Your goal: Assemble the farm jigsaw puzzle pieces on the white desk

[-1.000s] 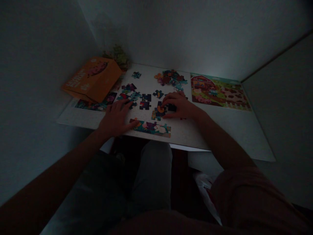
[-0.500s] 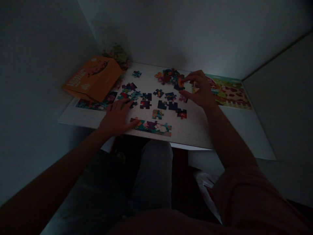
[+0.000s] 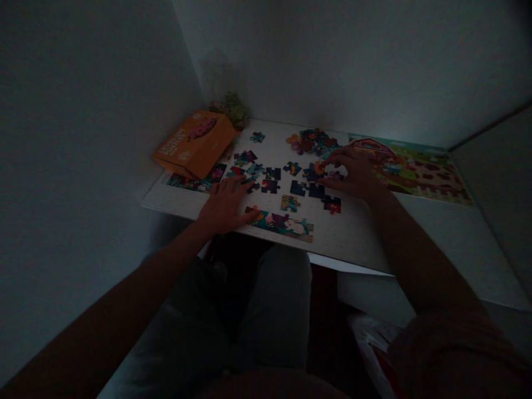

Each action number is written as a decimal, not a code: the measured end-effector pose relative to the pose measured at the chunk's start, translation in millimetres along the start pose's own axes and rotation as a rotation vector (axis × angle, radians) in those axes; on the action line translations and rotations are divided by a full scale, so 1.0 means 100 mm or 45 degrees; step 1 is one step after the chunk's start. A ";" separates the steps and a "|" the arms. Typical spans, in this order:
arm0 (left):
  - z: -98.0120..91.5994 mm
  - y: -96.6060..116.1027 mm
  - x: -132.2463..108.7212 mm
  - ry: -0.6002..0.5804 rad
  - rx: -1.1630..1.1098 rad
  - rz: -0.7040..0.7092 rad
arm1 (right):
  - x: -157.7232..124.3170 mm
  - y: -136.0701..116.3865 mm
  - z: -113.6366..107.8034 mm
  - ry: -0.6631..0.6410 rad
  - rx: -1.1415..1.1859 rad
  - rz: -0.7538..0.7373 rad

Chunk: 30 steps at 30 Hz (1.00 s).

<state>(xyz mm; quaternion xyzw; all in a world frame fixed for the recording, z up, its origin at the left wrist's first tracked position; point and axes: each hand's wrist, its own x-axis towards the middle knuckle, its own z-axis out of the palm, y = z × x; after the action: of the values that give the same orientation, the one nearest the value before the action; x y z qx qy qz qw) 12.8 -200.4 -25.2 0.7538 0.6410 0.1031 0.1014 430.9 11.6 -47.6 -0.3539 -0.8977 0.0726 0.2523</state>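
My left hand (image 3: pixel 226 205) lies flat at the table's front edge with its fingers spread. Its thumb touches the left end of a joined puzzle strip (image 3: pixel 295 226) that shows a white animal, and its fingertips reach loose dark pieces. With thumb and fingers, my right hand (image 3: pixel 353 173) pinches a dark puzzle piece with an orange shape (image 3: pixel 319 168), low over the middle pieces. Close to it lie a piece with a yellow shape (image 3: pixel 292 168), two dark blue pieces (image 3: pixel 307 189) and a piece with red (image 3: pixel 332 205). A yellow-teal piece (image 3: pixel 290 203) sits above the strip.
A heap of puzzle pieces (image 3: pixel 316 142) lies at the back of the white table (image 3: pixel 353 238). An orange box (image 3: pixel 197 141) stands at the left on a printed sheet. At the right lies a farm picture (image 3: pixel 415 169). Walls border the table behind and on both sides.
My right hand has brought the orange-marked piece from beside the heap toward me, down among the middle pieces. My left hand stays in place; the whole view has shifted.
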 end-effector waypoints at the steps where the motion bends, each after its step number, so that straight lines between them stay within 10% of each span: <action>1: 0.00 -0.01 0.00 -0.007 -0.003 -0.002 | -0.01 0.01 0.02 -0.026 -0.002 -0.015; 30: 0.03 0.13 0.48 0.167 0.086 -0.350 | -0.02 -0.01 0.07 -0.205 0.016 -0.003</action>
<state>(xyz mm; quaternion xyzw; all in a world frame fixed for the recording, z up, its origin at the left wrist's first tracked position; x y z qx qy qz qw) 33.8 -155.3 -23.1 0.6536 0.7465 0.1156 0.0471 427.6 9.6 -54.1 -0.3443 -0.9149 0.1062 0.1817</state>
